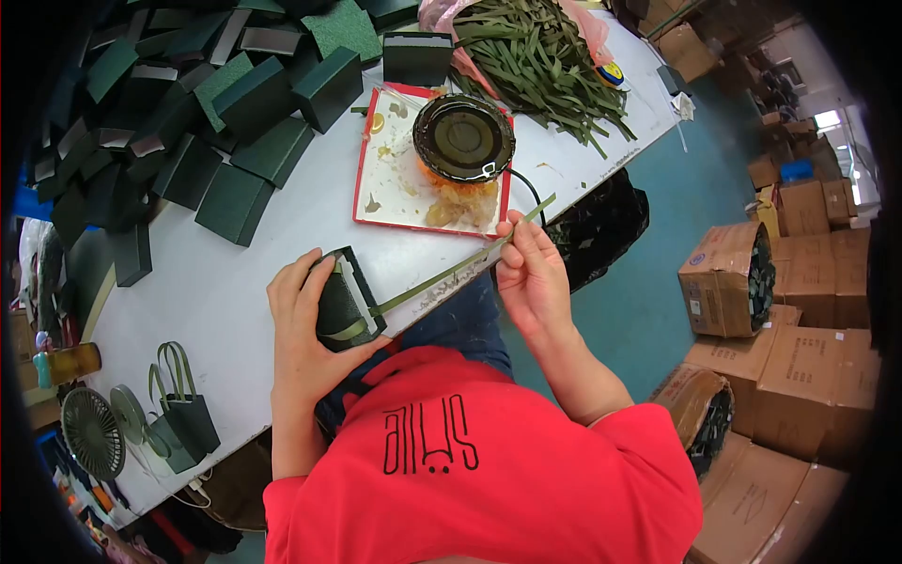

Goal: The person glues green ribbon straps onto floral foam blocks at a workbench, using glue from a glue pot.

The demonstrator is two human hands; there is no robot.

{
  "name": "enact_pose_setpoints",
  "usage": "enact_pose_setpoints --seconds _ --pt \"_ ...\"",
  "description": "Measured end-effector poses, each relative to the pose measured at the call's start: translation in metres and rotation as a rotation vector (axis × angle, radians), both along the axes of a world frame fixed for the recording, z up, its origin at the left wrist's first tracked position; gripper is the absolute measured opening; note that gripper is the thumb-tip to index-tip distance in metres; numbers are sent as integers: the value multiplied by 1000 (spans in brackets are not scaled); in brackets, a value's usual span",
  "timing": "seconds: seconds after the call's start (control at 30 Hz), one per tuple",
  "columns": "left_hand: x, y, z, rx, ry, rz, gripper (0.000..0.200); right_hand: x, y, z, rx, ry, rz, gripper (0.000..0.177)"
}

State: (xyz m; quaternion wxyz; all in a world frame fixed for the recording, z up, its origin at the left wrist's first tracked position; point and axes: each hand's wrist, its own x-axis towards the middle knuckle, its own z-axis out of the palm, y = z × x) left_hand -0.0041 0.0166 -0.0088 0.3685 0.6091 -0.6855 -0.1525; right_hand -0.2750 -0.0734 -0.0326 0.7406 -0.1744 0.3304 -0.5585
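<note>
My left hand [307, 315] is wrapped round a small dark green box [349, 291], its open side turned toward me over the table's front edge. A green ribbon [437, 279] runs from the box across to my right hand [536, 274], which pinches it near its far end between thumb and fingers. Beyond the ribbon, a round pot [464, 138] of dark, shiny liquid sits on a white tray with a red rim [361, 179]. Amber, glue-like drips [462, 205] hang below the pot and lie on the tray.
Dark green boxes [235, 202] are heaped at the back left. Many loose ribbons [536, 66] lie in a pink plastic bag [442, 13]. Small bags with handles [188, 423] and a fan [92, 432] stand front left. Cardboard cartons [723, 282] fill the right side.
</note>
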Motion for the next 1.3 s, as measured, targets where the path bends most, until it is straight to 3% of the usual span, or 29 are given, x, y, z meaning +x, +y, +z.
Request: enact_pose_setpoints --seconds 0.23,0.43,0.63,1.3 --pt "-1 -3 0 24 -18 -6 95 -10 -18 -1 -29 -1 -71 20" --pt "-5 -6 1 30 -12 -53 95 -3 -35 6 -99 424 36 18" --pt "-12 -10 4 29 2 -88 97 -6 -59 0 -130 537 44 23" --pt "-13 -12 2 26 8 -97 98 -5 -74 -1 -11 520 92 21"
